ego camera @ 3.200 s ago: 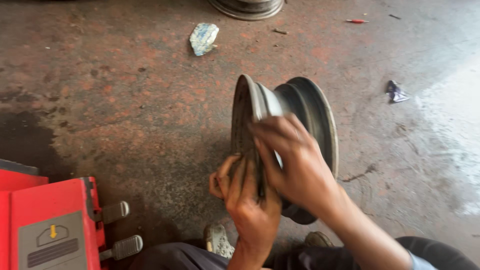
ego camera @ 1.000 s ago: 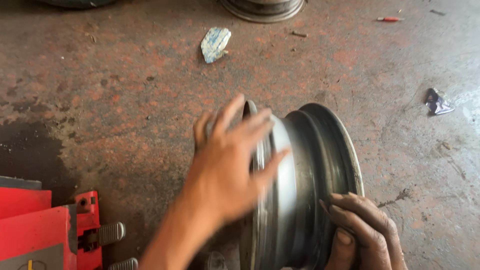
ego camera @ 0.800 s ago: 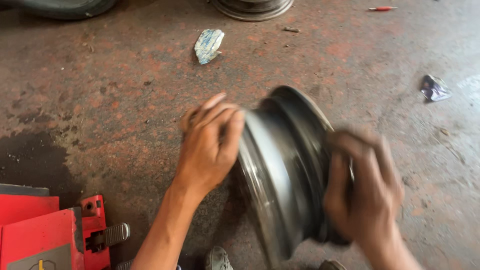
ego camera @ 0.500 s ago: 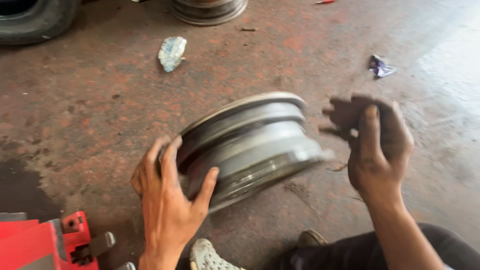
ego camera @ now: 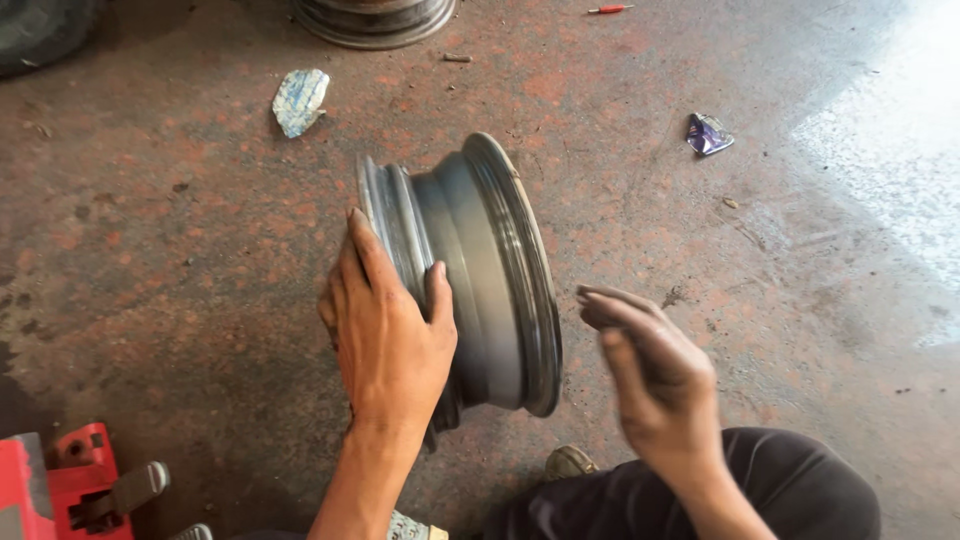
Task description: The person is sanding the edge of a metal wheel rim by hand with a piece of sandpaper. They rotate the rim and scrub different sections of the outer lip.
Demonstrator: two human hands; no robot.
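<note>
A bare grey steel wheel rim [ego camera: 480,270] stands on its edge on the stained concrete floor, its barrel facing me. My left hand [ego camera: 385,335] grips the rim's left flange, fingers over the outer face and thumb on the barrel. My right hand [ego camera: 650,375] hovers just right of the rim, apart from it, fingers loosely curled and holding nothing. My dark trouser leg [ego camera: 700,490] shows at the bottom right.
A red machine with pedals [ego camera: 70,485] sits at the bottom left. Another rim [ego camera: 375,18] and a tyre [ego camera: 40,30] lie at the top edge. A crumpled wrapper [ego camera: 298,100], a small blue wrapper [ego camera: 708,133] and a red-handled tool [ego camera: 610,9] lie on the floor.
The rim has been turned and tipped back upright on its edge. My left hand stays on its left flange; my right hand has come off it and moved lower right.
</note>
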